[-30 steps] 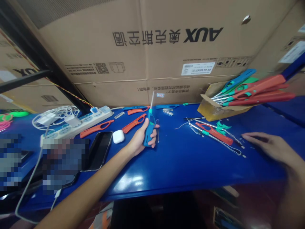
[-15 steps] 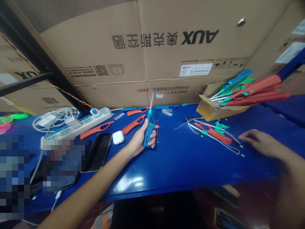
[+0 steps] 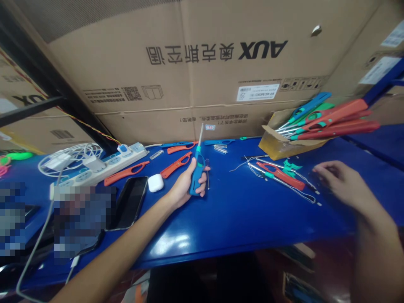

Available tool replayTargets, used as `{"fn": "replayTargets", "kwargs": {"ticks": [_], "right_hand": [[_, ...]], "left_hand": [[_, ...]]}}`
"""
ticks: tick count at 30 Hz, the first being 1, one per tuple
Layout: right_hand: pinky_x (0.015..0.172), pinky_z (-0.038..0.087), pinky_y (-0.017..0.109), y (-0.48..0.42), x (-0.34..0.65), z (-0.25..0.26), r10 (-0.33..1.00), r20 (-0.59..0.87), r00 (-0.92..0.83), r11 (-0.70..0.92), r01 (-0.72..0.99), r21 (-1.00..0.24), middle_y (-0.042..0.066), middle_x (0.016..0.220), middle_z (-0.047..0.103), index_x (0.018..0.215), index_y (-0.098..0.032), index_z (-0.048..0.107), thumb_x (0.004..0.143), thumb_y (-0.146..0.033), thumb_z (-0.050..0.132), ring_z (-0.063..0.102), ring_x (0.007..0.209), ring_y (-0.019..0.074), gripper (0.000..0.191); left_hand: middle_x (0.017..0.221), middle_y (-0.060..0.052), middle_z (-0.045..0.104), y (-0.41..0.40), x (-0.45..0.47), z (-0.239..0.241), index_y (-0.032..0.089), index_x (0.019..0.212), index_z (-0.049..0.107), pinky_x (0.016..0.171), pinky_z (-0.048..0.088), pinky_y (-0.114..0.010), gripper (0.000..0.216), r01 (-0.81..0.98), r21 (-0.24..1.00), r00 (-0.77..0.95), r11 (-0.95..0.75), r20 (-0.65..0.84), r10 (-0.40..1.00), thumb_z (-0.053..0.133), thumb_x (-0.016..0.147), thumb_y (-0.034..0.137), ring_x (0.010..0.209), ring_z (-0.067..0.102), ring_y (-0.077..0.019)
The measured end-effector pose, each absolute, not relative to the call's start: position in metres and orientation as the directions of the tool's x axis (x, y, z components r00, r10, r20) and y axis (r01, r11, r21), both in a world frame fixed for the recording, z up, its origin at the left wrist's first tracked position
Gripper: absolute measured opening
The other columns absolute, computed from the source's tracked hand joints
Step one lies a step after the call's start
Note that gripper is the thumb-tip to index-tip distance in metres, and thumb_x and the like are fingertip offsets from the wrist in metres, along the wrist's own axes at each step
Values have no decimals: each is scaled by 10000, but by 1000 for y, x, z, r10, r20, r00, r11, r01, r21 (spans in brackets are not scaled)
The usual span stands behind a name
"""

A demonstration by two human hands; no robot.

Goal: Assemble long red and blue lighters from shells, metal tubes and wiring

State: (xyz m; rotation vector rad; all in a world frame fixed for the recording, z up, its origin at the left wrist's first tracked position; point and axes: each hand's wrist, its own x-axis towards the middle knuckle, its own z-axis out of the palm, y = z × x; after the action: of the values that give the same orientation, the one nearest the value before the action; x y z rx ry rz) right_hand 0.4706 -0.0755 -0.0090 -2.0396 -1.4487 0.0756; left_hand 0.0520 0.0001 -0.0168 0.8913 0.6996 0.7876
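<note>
The left hand [image 3: 186,183] has its fingers wrapped round the handle of a blue plastic long-necked lighter [image 3: 196,181], well to the left of the open yellow-brown cardboard box [image 3: 284,149] that holds a bundle of red, blue and green plastic lighters [image 3: 347,115]; the gripped lighter's silver neck points away from the person. The right hand [image 3: 342,183] is near the box, in front and to its right, thumb and forefinger drawn close together; I cannot tell whether anything small sits between them. In front of the box lie a red plastic lighter shell [image 3: 295,182], thin, white-wired silver metal tubes [image 3: 287,185] and small turquoise plastic pieces [image 3: 289,169]. The step in hand looks like keeping one lighter gripped while the right hand deals with small parts; the next move would seem to call for a fine pinch that does not snag the wiring. For room, the smooth blue bench [image 3: 227,223] offers a broad stretch in front of the box, ending at its near edge; behind the box, a tall brown cardboard carton [image 3: 195,92] limits reach.
</note>
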Motion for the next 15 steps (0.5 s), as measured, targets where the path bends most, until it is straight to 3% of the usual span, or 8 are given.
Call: {"fn": "replayTargets", "kwargs": {"ticks": [2,4,6,9,12,15], "right_hand": [[556,491,322,-77,446,-5,881,198,430,-190,705,-684,107,754,680,906,-212,598,870,-443,576,623,625,214,235],[611,518,325,-73,417,-1,873,232,430,-116,643,-757,92,772,684,920,-214,609,847,-446,631,643,678,221,244],[743,551,352,-66,385,4,887,347,305,78,642,-762,84,885,721,1036,-216,638,851,-408,653,691,811,239,267],[847,546,383,-54,337,16,875,484,3,347,693,-632,66,990,745,1004,-234,708,953,-341,571,700,930,236,181],[831,557,369,-42,291,30,750,613,-246,604,631,-486,59,1025,738,1049,-249,714,1000,-237,509,695,935,214,212],[866,557,364,-26,258,35,636,672,-379,740,548,-391,52,1057,734,1085,-255,699,1015,-203,491,692,967,201,225]], "left_hand": [[641,49,440,0,52,-17,147,1076,596,409,466,-248,541,-300,868,531,395,-192,826,336,1010,617,393,395,-89],[640,47,441,0,52,-16,144,1072,601,409,465,-249,545,-303,868,527,393,-191,828,339,1008,618,391,391,-88],[635,47,440,0,52,-15,141,1064,605,406,460,-251,530,-306,862,528,404,-200,825,338,1016,596,387,389,-91],[625,37,451,0,53,-15,133,1043,611,434,477,-271,463,-357,830,544,428,-188,818,330,1029,501,402,416,-110],[644,-1,508,0,54,-17,115,1011,616,568,540,-305,376,-451,786,509,422,-162,845,338,1003,368,517,530,-151],[706,-39,592,1,55,-19,108,1034,625,644,542,-291,321,-476,793,444,380,-156,882,402,974,330,632,599,-170]]}}
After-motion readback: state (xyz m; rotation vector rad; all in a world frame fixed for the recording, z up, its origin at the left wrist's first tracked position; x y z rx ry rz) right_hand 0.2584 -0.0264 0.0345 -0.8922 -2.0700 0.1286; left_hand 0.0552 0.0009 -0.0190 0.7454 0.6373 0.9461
